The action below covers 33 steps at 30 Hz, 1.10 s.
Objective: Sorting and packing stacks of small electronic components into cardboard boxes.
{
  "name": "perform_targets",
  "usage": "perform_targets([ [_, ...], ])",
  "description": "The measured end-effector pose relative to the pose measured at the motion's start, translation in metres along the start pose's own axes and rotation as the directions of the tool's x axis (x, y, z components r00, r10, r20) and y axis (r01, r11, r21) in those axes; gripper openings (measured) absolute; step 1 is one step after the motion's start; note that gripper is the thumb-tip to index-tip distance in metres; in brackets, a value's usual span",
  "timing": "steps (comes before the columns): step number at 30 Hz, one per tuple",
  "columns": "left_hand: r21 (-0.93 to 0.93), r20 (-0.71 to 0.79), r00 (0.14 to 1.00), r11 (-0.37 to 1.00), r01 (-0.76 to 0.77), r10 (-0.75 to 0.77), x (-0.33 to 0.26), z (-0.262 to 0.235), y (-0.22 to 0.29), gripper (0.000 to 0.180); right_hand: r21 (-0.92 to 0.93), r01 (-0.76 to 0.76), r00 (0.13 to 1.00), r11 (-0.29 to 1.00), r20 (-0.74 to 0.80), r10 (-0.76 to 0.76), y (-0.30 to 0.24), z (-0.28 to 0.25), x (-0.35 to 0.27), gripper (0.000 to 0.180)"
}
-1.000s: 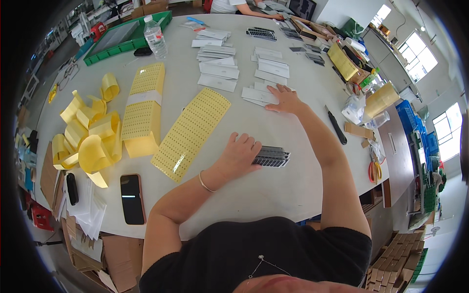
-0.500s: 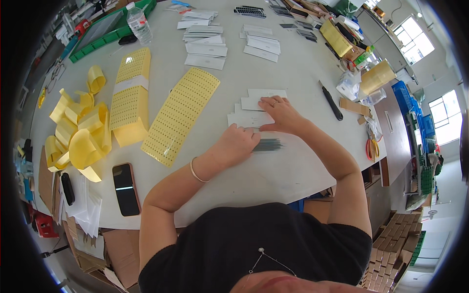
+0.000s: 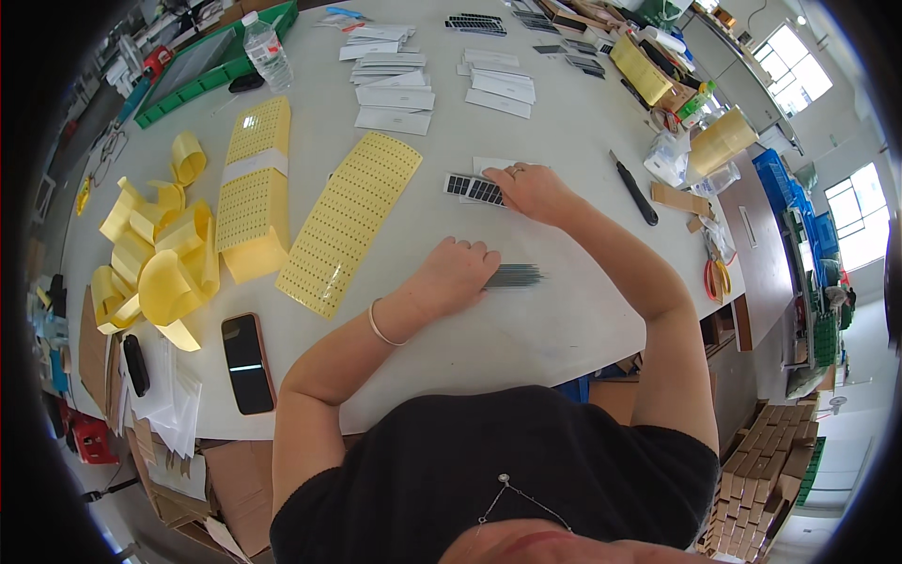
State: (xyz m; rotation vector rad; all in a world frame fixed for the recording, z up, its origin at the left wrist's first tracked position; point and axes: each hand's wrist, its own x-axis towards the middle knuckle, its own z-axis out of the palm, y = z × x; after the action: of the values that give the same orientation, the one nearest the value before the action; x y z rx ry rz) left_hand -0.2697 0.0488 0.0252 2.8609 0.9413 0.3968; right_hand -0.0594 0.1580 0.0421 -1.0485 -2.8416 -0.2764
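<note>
My right hand (image 3: 537, 191) pinches a white card with a grid of black rectangles (image 3: 473, 189), holding it by its right end over a few white cards (image 3: 494, 164) on the table. Nearer to me, my left hand (image 3: 451, 274) has its fingers curled at the left end of a stack of thin, dark-edged cards (image 3: 516, 275). Its fingertips hide that end of the stack. Left of the hands lies a yellow sheet with rows of small dark marks (image 3: 349, 224).
A banded yellow sheet stack (image 3: 254, 202), curled yellow strips (image 3: 155, 240) and a phone (image 3: 247, 364) lie on the left. White card piles (image 3: 395, 97) stand farther back. To the right are a black-handled knife (image 3: 635, 191) and scissors (image 3: 718, 278).
My right hand has moved slightly up and left, and the card in it now shows its black rectangles. My left hand has stayed beside the stack, its fingers now apart from the white cards.
</note>
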Motion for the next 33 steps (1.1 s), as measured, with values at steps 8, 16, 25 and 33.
perform_targets([
  [8, -0.025, -0.012, 1.0, 1.0, 0.01, -0.01, 0.001, 0.004, -0.002, 0.041, 0.118, -0.03, 0.999, 0.993, -0.037, 0.034, 0.002, 0.011, -0.009, 0.037],
  [16, 0.087, -0.266, 0.961, 0.995, -0.051, 0.073, -0.001, -0.008, 0.003, 0.057, 0.508, -0.155, 0.983, 0.847, 0.163, 0.082, -0.029, -0.007, -0.034, 0.035],
  [25, 0.076, -0.024, 0.989, 0.986, 0.146, -0.145, 0.001, -0.003, 0.005, 0.078, 0.42, -0.22, 0.975, 0.88, 0.083, 0.204, 0.032, 0.0, -0.027, 0.034],
  [33, 0.042, 0.007, 0.994, 0.993, 0.112, -0.113, 0.002, -0.003, 0.004, 0.061, 0.125, -0.011, 0.992, 0.992, 0.124, -0.005, 0.042, 0.02, -0.02, 0.029],
])
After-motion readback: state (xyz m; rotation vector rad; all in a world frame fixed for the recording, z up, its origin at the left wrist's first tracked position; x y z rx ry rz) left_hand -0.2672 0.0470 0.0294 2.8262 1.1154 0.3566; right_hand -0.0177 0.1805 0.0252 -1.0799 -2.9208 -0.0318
